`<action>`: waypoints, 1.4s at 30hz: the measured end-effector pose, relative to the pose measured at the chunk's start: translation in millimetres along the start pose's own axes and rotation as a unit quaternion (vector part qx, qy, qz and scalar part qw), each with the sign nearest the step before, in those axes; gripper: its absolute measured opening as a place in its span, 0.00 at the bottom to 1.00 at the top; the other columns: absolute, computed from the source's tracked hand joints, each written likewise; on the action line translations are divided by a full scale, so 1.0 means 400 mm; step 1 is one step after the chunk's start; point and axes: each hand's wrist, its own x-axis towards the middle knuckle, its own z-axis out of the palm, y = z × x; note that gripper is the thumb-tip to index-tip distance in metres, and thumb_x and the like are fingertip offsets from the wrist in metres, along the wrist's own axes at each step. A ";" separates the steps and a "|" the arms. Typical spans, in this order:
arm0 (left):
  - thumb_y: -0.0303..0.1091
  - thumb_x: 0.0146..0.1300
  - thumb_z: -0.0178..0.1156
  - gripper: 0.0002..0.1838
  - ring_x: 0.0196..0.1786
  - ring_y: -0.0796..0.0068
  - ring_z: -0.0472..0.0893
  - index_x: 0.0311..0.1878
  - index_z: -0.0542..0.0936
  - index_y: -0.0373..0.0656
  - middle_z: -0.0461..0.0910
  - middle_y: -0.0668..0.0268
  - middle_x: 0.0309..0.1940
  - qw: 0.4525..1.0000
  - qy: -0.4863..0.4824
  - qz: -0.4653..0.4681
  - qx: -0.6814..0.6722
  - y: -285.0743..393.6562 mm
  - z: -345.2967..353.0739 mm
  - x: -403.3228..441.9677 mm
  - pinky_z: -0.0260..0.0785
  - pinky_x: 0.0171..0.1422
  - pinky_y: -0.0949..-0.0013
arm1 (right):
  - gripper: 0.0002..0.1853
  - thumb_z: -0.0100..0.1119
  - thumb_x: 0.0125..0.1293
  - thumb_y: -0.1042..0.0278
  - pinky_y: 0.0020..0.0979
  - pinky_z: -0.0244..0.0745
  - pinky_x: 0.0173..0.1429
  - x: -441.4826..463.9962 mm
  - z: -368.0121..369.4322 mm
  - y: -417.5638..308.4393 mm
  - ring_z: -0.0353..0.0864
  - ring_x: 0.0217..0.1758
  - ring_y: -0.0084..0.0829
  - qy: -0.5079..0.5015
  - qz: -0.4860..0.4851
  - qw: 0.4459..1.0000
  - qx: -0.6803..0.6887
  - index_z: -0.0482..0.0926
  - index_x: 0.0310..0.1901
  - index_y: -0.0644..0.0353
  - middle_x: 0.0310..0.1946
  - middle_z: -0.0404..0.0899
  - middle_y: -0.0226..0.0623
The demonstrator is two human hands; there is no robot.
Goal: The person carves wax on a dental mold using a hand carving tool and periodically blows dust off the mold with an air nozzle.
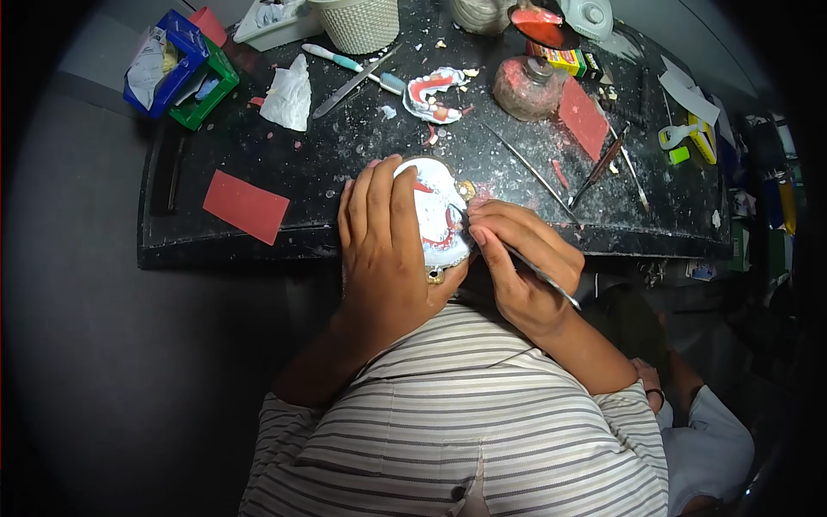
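By the tabletop's near edge, my left hand grips the mold; my right hand pinches a tool beside it. Best brace firmly, scrape lightly.

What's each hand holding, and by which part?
Left hand: round white mold, by its left side. Right hand: thin metal tool, pinched pen-like toward its front end, rear end sticking out.

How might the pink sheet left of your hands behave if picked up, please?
The pink sheet looks thin, so probably light. Its flat lie and straight edges suggest some stiffness; the corner at the table edge may ease lifting.
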 end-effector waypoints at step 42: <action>0.45 0.46 0.75 0.57 0.84 0.44 0.61 0.80 0.65 0.34 0.65 0.46 0.80 0.994 -0.093 0.027 -0.045 -0.061 -0.065 0.017 0.38 0.88 0.27 | 0.14 0.80 0.62 0.69 0.34 0.90 0.53 0.031 -0.069 0.021 0.95 0.49 0.40 -0.143 -0.067 0.987 -0.026 0.91 0.46 0.68 0.46 0.93 0.46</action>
